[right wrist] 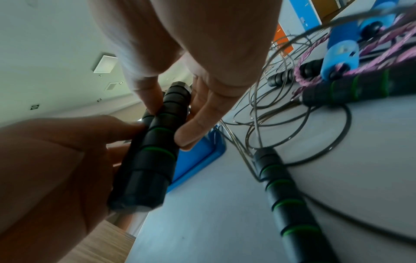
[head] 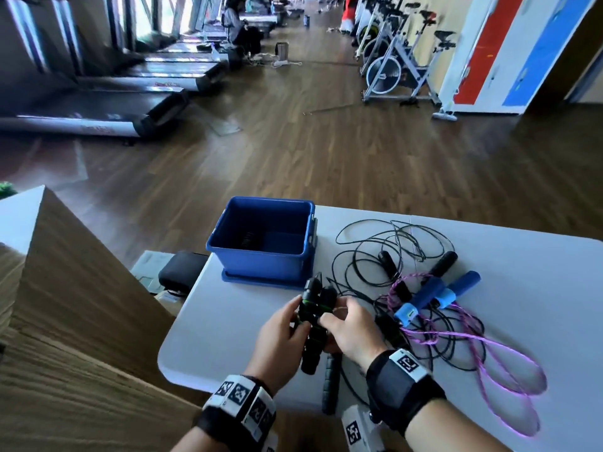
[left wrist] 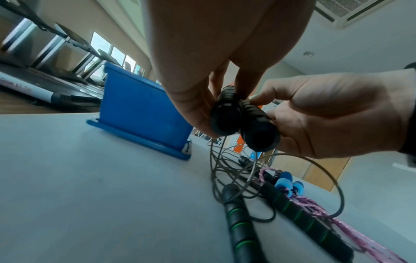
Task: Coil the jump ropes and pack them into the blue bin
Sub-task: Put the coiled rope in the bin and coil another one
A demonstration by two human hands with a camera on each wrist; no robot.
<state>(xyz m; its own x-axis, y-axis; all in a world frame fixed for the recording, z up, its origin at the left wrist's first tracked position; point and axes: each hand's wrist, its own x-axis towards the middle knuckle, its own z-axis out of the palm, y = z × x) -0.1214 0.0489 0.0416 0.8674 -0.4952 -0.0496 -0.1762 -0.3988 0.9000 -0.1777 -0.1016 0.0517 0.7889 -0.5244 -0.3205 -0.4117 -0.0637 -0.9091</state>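
Observation:
I hold a pair of black jump-rope handles with green rings side by side above the white table, just in front of the blue bin. My left hand grips them from the left, also seen at the left hand. From the right, my right hand pinches the same pair. Their thin black cord hangs to the table. Something black and ribbed lies inside the bin. Another black handle lies near the table's front edge.
Right of my hands is a tangle of black cords, two blue handles and a pink rope. A wooden block and a black pouch sit left of the table. Treadmills and exercise bikes line the floor beyond.

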